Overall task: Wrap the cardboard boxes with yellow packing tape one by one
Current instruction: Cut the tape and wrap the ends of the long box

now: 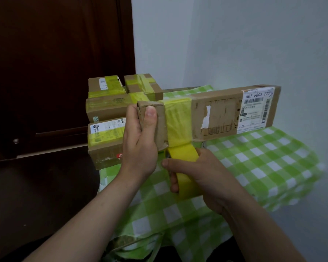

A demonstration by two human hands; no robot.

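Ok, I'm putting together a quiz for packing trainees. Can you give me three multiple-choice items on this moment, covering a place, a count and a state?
1. Where is the tape roll?
A. just under the long box, in the right hand
B. on the floor
C. hanging on the door

2. How many taped boxes are stacked at the left?
A. two
B. four
C. six

3. What state is the long box in?
A. bare of tape, lying untouched
B. gripped at its left end by the left hand, with one yellow band round it
C. covered in tape from end to end

Answers:
1 A: the right hand grips the roll below the box, and the tape runs up onto it.
2 B: two sit on top, one lies beneath them and one is lowest.
3 B: the thumb lies on the box end, beside a single band.
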